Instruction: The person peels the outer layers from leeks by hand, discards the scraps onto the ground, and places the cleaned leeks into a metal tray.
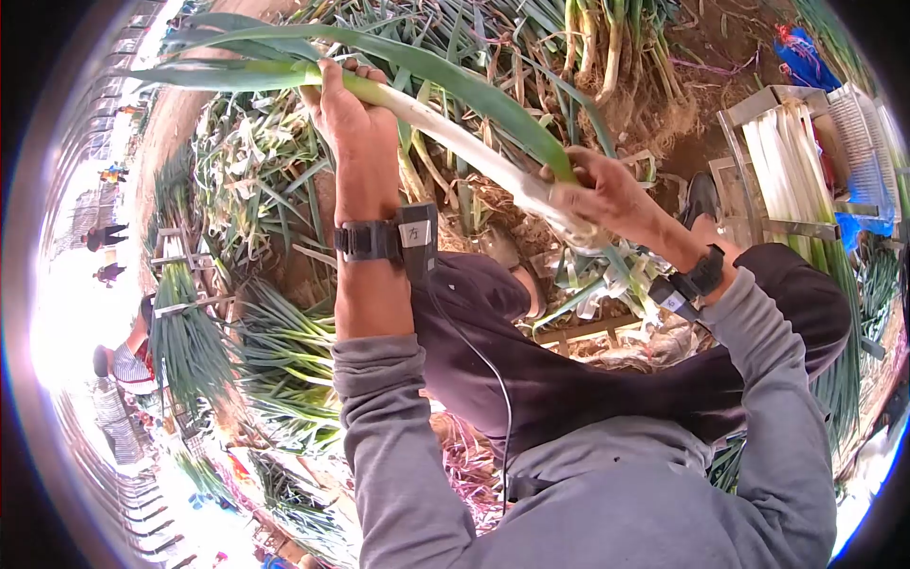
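Observation:
A long green onion [455,140] with a white stalk and green leaves stretches slantwise between my two hands. My left hand [353,112] is closed around it where the stalk turns green. Near the root end, my right hand [607,194] has its fingers curled at the white base and against the bent-over end of a long green leaf [474,90]. That leaf arcs above the stalk from the left. Whether the right fingers grip the leaf alone or the stalk as well is hard to see. Fine roots [586,234] hang below the right hand.
Heaped green onions with roots [616,57] lie ahead. Peeled leaf scraps [256,161] cover the ground at left. A metal rack [773,142] at right holds white stalks; another bundle [190,313] stands in a frame at left. A cable [493,370] runs from my left wrist device.

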Motion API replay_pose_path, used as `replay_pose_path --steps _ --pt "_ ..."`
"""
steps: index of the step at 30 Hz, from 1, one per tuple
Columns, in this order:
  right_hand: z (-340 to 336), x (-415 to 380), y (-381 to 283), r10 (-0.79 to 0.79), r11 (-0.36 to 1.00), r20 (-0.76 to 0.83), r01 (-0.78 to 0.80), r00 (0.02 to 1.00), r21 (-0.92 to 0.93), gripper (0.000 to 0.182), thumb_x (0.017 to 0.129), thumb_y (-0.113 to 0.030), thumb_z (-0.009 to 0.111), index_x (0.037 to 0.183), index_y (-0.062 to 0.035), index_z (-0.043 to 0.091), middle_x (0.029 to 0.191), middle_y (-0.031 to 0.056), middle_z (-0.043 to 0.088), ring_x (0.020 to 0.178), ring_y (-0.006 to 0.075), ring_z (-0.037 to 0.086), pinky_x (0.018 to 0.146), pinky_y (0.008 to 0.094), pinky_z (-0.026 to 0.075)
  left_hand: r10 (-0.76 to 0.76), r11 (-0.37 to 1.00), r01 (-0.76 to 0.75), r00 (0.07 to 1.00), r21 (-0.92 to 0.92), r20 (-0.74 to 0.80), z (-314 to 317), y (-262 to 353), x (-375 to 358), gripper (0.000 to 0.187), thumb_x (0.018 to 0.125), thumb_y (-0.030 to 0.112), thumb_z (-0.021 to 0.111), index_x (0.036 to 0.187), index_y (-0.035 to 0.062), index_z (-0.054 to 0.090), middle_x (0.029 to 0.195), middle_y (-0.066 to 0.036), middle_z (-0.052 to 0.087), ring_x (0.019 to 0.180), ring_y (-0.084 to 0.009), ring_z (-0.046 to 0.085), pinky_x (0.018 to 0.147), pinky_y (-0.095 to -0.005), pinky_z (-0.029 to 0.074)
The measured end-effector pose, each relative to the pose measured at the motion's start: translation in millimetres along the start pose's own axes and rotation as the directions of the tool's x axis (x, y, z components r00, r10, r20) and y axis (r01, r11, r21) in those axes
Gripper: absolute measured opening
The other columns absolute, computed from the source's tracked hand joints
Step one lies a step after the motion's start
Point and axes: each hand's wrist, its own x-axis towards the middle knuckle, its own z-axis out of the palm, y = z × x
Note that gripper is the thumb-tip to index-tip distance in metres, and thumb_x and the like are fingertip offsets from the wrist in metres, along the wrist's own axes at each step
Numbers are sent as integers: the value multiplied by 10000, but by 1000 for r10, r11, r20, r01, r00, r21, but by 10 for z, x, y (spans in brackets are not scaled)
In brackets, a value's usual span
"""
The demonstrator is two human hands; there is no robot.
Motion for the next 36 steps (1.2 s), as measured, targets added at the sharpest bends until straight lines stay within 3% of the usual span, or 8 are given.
replay_pose_path --steps 9,17,25,28,29,30,32,36 --pt "-268 -564 -311 290 956 218 -291 932 -31 409 973 -341 658 1236 -28 657 876 48 693 716 95 613 636 246 503 -15 787 55 997 615 -71 -808 185 637 229 1045 190 526 1221 80 429 906 -73 553 717 -127 535 620 -288 509" --pt "-688 -1209 -860 294 865 39 -248 955 -436 358 925 -265 699 1140 20 665 784 15 627 632 90 520 556 280 405 -134 862 187 981 470 -143 -552 -125 351 209 973 -81 419 1177 -93 458 989 -156 576 756 -202 577 612 -264 536" --pt "-814 -1777 -1298 555 826 -300 -557 775 88 193 917 -193 671 879 -6 641 653 -57 499 540 96 497 498 270 396 13 1000 -1 904 28 -428 -135 71 361 299 1032 246 558 1278 106 460 752 -10 506 606 -116 489 540 -286 446" --pt "-1090 -1466 -1024 -449 361 -5 177 893 -916 205 973 -209 603 925 -24 677 664 -55 523 515 73 508 451 222 396 61 996 -26 907 89 -417 6 135 224 472 1029 217 560 1460 141 383 806 -1 521 675 -105 499 596 -286 460" --pt "-1020 -1294 -1037 31 908 -344 -170 938 -383 202 973 -200 597 950 -18 682 673 -25 550 542 104 539 483 252 441 59 998 -41 907 51 -417 122 206 156 535 1024 203 570 1503 158 336 839 -7 527 709 -111 508 613 -294 466" --pt "-904 -1123 -1051 578 792 -240 -466 780 394 204 973 -191 590 976 -12 688 682 4 577 569 135 569 514 282 485 73 997 -75 943 4 -324 86 186 236 562 1020 216 585 1512 180 316 859 -19 526 739 -125 516 643 -312 470" --pt "-703 -918 -399 260 841 -363 -394 895 -370 236 956 -230 604 1014 -19 693 743 83 654 663 204 641 610 345 541 130 991 -136 968 -12 -217 212 246 95 599 1011 221 604 1524 208 295 874 -29 538 727 -131 518 639 -312 468" --pt "-287 -962 1031 808 303 170 -150 564 -941 372 882 -368 673 1039 -31 694 891 153 705 825 303 699 747 430 557 175 985 -175 984 -3 -22 299 235 -35 577 986 188 629 1484 195 338 934 -45 569 737 -147 534 641 -315 470"
